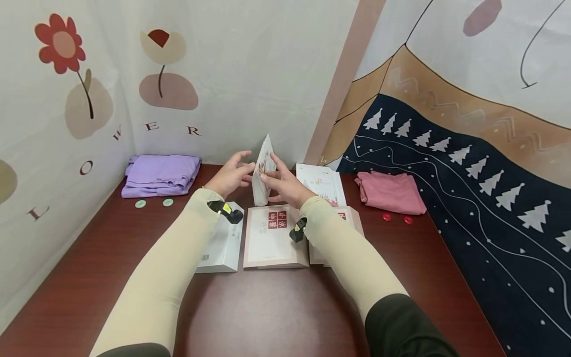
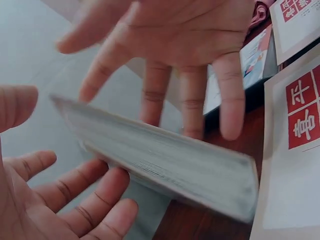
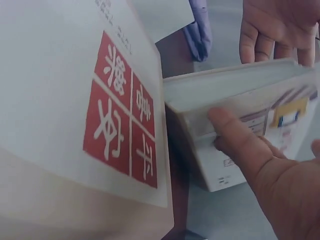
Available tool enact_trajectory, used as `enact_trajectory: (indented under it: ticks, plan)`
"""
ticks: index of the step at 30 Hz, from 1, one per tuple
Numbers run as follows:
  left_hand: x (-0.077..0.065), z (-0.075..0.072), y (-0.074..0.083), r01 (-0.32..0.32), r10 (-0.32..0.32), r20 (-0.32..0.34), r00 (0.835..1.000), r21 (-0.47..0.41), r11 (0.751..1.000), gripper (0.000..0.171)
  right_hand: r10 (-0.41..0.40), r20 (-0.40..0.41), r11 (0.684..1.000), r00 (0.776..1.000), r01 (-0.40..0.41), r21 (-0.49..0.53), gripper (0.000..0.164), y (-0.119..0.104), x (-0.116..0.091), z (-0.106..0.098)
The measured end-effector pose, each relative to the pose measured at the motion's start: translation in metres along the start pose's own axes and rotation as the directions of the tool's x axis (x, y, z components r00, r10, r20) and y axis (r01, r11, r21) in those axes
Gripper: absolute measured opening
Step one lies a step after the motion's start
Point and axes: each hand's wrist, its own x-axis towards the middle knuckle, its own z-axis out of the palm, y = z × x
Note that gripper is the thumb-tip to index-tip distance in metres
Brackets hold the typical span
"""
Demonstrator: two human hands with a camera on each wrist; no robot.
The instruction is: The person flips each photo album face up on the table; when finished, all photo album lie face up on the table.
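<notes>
A white desk calendar (image 1: 263, 173) with a printed face stands upright between my two hands at the back middle of the table. My left hand (image 1: 229, 176) is on its left side; in the left wrist view its spread fingers (image 2: 107, 192) are right at the lower cover. From the right, my right hand (image 1: 289, 186) touches the printed side with extended fingers, and an index finger (image 3: 232, 127) lies along the cover near its edge in the right wrist view. In front is a cream calendar (image 1: 263, 243) with a red character square.
A white calendar (image 1: 223, 248) lies left of the cream one; another cream calendar (image 1: 354, 223) is partly under my right forearm. Behind it leans a white printed calendar (image 1: 318, 181). Folded purple cloth (image 1: 162, 176) with green buttons (image 1: 140, 204) is left, folded pink cloth (image 1: 392, 192) with red buttons (image 1: 386, 216) right.
</notes>
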Motion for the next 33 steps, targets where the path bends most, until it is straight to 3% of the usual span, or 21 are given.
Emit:
enact_trajectory:
  ticks: [8, 14, 22, 25, 29, 33]
  plan:
    - [0.000, 0.007, -0.004, -0.013, 0.015, 0.078, 0.997, -0.020, 1.000, 0.058, -0.012, -0.055, 1.000, 0.998, 0.013, 0.012, 0.085, 0.001, 0.004, 0.000]
    - [0.000, 0.012, -0.008, 0.006, -0.015, 0.140, 0.990, 0.067, 0.998, 0.058, 0.018, -0.111, 0.997, 0.994, -0.026, -0.078, 0.091, 0.008, 0.007, 0.005]
    - [0.008, 0.006, -0.022, 0.039, -0.059, 0.111, 0.992, 0.169, 0.985, 0.060, 0.016, -0.181, 0.983, 0.983, -0.048, -0.177, 0.089, 0.012, 0.008, 0.005]
    - [0.009, -0.002, -0.029, 0.040, -0.071, 0.092, 0.993, 0.304, 0.952, 0.063, -0.008, -0.236, 0.962, 0.972, -0.057, -0.266, 0.094, 0.011, 0.008, 0.005]
    - [0.011, -0.010, -0.035, 0.059, -0.098, 0.072, 0.993, 0.422, 0.905, 0.064, -0.047, -0.345, 0.916, 0.938, -0.097, -0.389, 0.101, 0.011, 0.009, 0.004]
    - [0.013, -0.015, -0.037, 0.083, -0.125, 0.051, 0.991, 0.498, 0.863, 0.067, -0.018, -0.375, 0.907, 0.927, -0.143, -0.396, 0.102, 0.012, 0.010, 0.001]
